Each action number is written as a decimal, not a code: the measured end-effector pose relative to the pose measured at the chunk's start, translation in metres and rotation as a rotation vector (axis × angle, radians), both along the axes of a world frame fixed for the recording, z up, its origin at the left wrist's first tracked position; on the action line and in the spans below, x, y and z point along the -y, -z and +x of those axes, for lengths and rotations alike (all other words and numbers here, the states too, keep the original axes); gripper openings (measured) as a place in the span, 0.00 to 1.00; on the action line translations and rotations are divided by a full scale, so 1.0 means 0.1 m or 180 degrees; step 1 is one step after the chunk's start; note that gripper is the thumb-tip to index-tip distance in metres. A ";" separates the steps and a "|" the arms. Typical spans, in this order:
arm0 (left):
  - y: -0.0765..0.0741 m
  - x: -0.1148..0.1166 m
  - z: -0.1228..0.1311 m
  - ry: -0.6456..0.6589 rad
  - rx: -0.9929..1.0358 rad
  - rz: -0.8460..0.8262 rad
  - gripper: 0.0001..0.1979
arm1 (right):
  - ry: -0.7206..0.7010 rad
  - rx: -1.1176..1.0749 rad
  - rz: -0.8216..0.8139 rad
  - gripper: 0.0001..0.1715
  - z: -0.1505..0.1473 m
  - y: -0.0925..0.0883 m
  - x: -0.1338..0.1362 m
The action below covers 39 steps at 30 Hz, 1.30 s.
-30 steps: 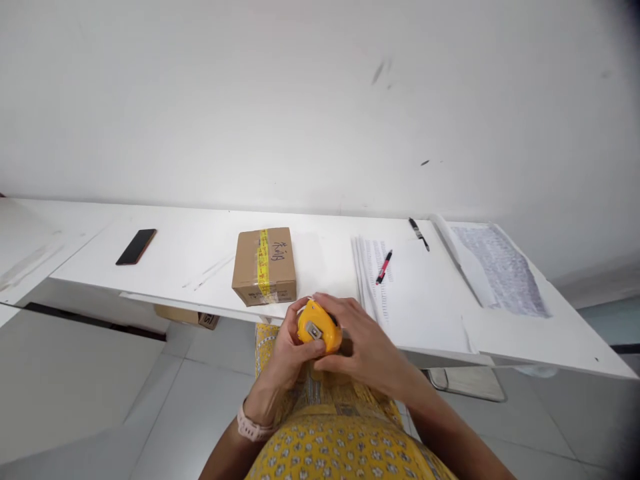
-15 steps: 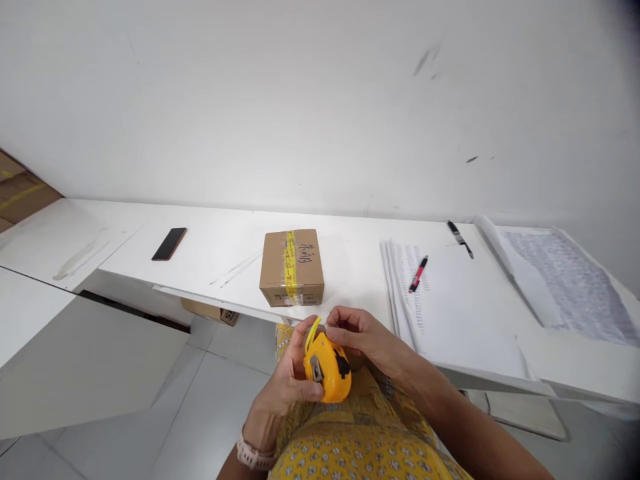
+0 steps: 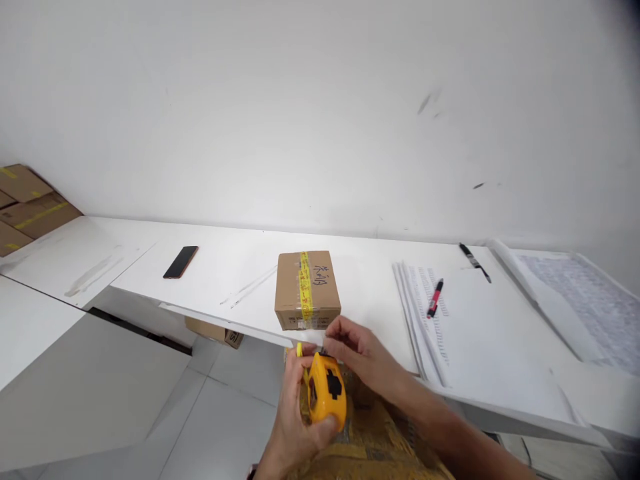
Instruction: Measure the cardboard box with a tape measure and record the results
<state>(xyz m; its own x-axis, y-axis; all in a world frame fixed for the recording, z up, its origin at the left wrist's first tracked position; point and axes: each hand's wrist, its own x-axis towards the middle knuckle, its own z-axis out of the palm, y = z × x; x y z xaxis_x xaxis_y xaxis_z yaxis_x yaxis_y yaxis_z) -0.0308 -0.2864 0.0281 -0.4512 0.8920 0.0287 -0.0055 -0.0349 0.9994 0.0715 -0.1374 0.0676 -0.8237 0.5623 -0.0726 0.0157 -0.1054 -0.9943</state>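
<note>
A phone (image 3: 181,262) lies left of the taped box (image 3: 308,288); in front of that box, the left hand (image 3: 294,415) has its fingers wrapped around the yellow tape measure (image 3: 327,402); by the box's near right corner, the right hand (image 3: 361,352), fingers narrow, what they hold I can't tell.

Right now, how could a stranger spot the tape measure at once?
Find the long white table, then the brown cardboard box near its front edge. Below it in view, the left hand holds the tape measure. Its orange colour and black patch set it apart from the box.
</note>
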 end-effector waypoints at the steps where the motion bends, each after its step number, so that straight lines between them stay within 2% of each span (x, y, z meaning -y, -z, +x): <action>1: -0.01 -0.02 -0.04 -0.0016 -0.0330 0.0090 0.32 | 0.0127 -0.0011 0.0236 0.22 -0.01 -0.07 -0.12; 3: -0.04 -0.05 -0.10 -0.0054 -0.0787 0.0157 0.34 | 0.0503 -0.0075 0.0732 0.21 -0.09 -0.22 -0.45; 5: -0.07 -0.06 -0.14 -0.0012 -0.0584 0.0019 0.34 | 0.0888 -0.0142 0.1097 0.19 -0.28 -0.35 -0.85; 7: -0.09 -0.05 -0.13 0.0117 0.0027 -0.0123 0.32 | 0.1029 -0.0126 0.1299 0.18 -0.56 -0.41 -1.24; 9: -0.10 -0.05 -0.11 0.0203 0.0861 -0.0221 0.30 | 0.0863 0.0046 0.1321 0.18 -0.86 -0.38 -1.53; 11: -0.12 -0.05 -0.07 0.0214 0.1631 -0.0249 0.29 | 0.0611 0.0341 0.1384 0.18 -1.12 -0.28 -1.69; 14: -0.16 -0.07 -0.04 0.0115 0.2138 -0.0176 0.28 | 0.0493 0.0641 0.1400 0.19 -1.35 -0.09 -1.74; 17: -0.21 -0.08 -0.04 0.0081 0.2100 -0.0039 0.26 | 0.0513 0.0763 0.1344 0.18 -1.39 0.06 -1.72; 19: -0.23 -0.07 -0.04 0.0202 0.2069 0.0031 0.24 | 0.0565 0.0668 0.1223 0.16 -1.37 0.12 -1.71; 22: -0.25 -0.04 -0.01 0.0409 0.2122 0.0079 0.23 | 0.0409 0.0260 0.0875 0.12 -1.32 0.16 -1.67; 25: -0.26 -0.01 0.06 0.0541 0.2196 0.0065 0.22 | 0.0127 0.0095 0.0580 0.14 -1.27 0.19 -1.62; 28: -0.28 0.00 0.11 0.0524 0.2274 0.0030 0.23 | 0.0076 0.0043 0.0397 0.16 -1.23 0.23 -1.59; 34: -0.30 -0.01 0.11 0.0431 0.2330 -0.0084 0.26 | 0.0130 0.0032 0.0437 0.18 -1.24 0.25 -1.58; 37: -0.28 -0.03 0.10 0.0379 0.2336 -0.0138 0.31 | 0.0134 -0.0003 0.0421 0.17 -1.25 0.25 -1.59; 39: -0.24 -0.05 0.08 0.0352 0.2337 -0.0114 0.31 | 0.0126 -0.0029 0.0418 0.18 -1.25 0.25 -1.58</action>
